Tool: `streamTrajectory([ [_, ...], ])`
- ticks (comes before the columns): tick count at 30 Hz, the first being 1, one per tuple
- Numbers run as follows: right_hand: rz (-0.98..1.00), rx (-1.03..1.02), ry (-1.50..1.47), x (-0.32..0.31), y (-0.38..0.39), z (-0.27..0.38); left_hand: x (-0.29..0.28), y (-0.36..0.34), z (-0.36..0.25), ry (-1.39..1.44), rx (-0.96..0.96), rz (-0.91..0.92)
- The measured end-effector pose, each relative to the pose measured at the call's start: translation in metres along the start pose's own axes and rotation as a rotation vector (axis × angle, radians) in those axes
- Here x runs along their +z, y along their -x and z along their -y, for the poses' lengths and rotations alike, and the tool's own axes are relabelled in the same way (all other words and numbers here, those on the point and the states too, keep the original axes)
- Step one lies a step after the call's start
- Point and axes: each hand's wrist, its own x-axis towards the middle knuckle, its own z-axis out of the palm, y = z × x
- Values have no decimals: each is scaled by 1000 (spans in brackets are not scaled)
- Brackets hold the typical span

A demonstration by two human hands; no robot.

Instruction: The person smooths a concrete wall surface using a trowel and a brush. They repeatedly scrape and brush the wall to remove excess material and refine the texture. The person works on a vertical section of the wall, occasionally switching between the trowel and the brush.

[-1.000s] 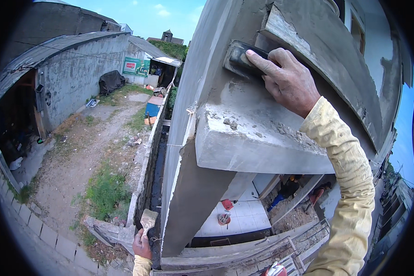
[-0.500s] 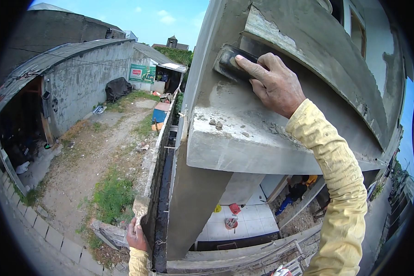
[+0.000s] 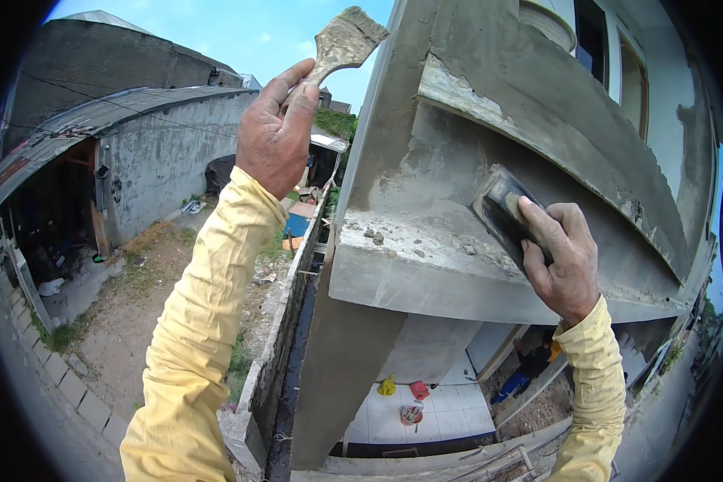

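Note:
My left hand grips a crusted, wide paint brush by its handle, raised in front of the sky and beside the upper corner of the concrete wall. My right hand is closed on a dark, flat rectangular float, held against the grey recess just over the concrete ledge. Small lumps of mortar lie on the ledge. Above it runs a sloping plastered band with a rough, pale lower edge. Both forearms are in yellow sleeves.
Far below, a tiled floor holds a red bucket and a yellow bag; a person is in the opening beside it. A low wall and narrow drain border a dirt yard with a shed. A window is at upper right.
My left hand has risen from low by the drain to high beside the wall, with the brush. My right hand and float have moved down and rightward to just above the ledge.

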Motion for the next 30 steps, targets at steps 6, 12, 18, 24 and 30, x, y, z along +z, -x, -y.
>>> streamTrajectory([
  [6,2,-27,-61,-26,22,24,50,-74,8,-167,89,-50],
  [12,53,102,10,-56,65,1,17,41,13,-106,-196,156],
  [18,42,130,1,-71,67,-13,-32,103,-10,60,-357,102],
  [24,7,77,-102,-44,46,7,31,-51,-8,72,-41,-89],
  [30,48,23,-91,-35,49,18,38,-60,11,48,-239,2],
])
